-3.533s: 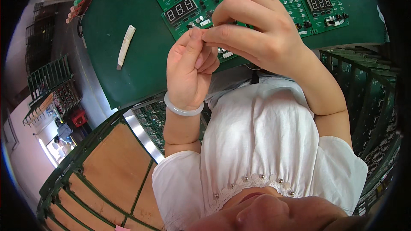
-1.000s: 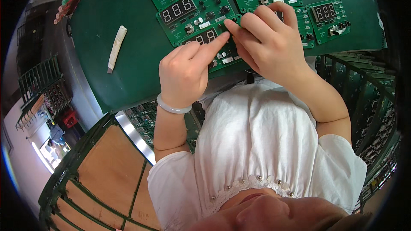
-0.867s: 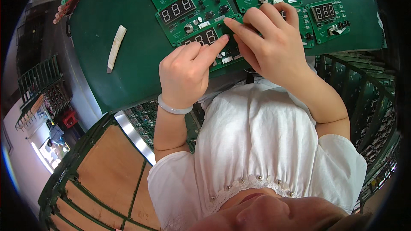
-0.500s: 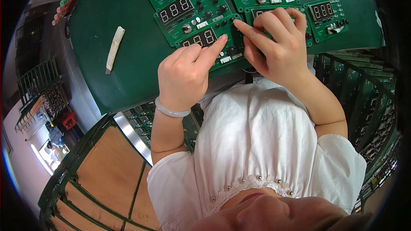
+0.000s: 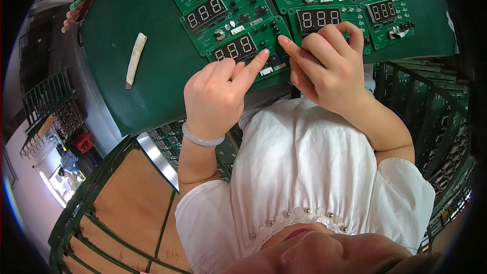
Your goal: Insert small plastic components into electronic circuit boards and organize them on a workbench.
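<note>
The nearest green circuit board (image 5: 272, 26) lies flat on the green table, with a three-digit display (image 5: 234, 47) and several small black buttons. My left hand (image 5: 215, 91), a pale bangle on its wrist, covers the board's lower left corner. Its index finger reaches out to the buttons, the others curled, and I see nothing held. From the right comes my right hand (image 5: 329, 63), index fingertip at the board's right edge beside the buttons and the other fingers bent. It holds nothing visible and partly hides a neighbouring board (image 5: 318, 18).
Other display boards (image 5: 205, 14) lie close together behind and to the right, some overlapping. A blade wrapped in whitish tape (image 5: 135, 61) lies on the table (image 5: 167, 91) at left. Racks of boards (image 5: 431, 106) stand at right; a wooden chair (image 5: 133, 187) is at lower left.
Both hands have shifted slightly toward me. The right index fingertip has come down from the upper button, and more of the neighbouring board's display shows. The left fingertip is a little lower.
</note>
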The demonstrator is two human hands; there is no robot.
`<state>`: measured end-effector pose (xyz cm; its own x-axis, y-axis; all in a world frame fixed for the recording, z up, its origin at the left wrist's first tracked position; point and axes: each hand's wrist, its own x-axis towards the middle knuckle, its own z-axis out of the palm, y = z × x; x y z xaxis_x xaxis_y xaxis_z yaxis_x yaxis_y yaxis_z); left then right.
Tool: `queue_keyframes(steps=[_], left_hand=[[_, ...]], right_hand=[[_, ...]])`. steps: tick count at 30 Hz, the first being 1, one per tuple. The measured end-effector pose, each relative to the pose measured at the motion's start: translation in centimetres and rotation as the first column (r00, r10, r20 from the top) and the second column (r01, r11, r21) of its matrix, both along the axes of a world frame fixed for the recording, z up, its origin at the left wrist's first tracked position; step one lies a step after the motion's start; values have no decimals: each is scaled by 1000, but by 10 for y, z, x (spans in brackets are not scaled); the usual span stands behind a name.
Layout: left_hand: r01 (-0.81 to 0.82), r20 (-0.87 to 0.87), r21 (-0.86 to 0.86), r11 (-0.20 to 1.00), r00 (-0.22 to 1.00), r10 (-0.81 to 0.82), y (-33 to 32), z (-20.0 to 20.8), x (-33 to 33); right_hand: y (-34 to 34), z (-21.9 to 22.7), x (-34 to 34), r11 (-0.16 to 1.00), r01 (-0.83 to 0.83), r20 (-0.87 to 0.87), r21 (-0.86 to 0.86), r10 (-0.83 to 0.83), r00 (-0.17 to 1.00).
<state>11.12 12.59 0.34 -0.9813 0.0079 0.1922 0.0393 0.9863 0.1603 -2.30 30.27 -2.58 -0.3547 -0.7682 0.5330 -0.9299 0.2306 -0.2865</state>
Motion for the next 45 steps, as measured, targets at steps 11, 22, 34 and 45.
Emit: queue_keyframes(steps=[11, 22, 34, 45], left_hand=[[-72, 50, 73, 995, 996, 69, 5, 7, -3], [-127, 84, 73, 989, 989, 120, 18, 11, -5], [-102, -8, 860, 500, 977, 213, 18, 15, -2], [-197, 211, 472, -860, 972, -107, 73, 9, -13]], right_hand=[[2, 4, 1, 999, 19, 35, 34, -20, 999], [-8, 6, -1, 995, 27, 59, 95, -32, 998], [17, 16, -24, 999, -29, 43, 37, 27, 999], [55, 12, -62, 966, -228, 166, 121, 207, 964]])
